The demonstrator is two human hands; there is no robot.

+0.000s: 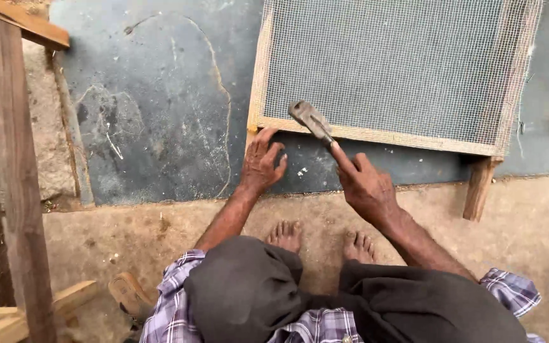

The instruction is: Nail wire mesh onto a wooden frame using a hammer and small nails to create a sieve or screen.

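A: At the near edge of the frame (376, 133), what is held?

B: A hammer (311, 119) is gripped by the right hand (366, 187). The fingers are wrapped round the handle, with the forefinger laid along it. The metal head is seen at ten o'clock from that hand, over the near wooden rail, close to the frame's left corner; whether it touches the rail cannot be told.

A: And the left hand (262, 164)?

B: It is placed at nine o'clock from the right hand, just beside the corner of the frame. The fingers are bent and bunched, tips towards the rail; what is pinched between them, if anything, cannot be made out.

A: How is the frame laid?

B: Flat on a dark slab (160, 108), at twelve o'clock from the hands. A wire mesh (389, 63) is stretched across it. A wooden leg (480, 188) is seen jutting from its right corner, at three o'clock from the right hand.

A: Further out?

B: Bare feet (285, 235) are seen at six o'clock on the dirt floor (528, 222), above dark knees and a checked shirt. Wooden posts (17, 178) stand at nine o'clock.
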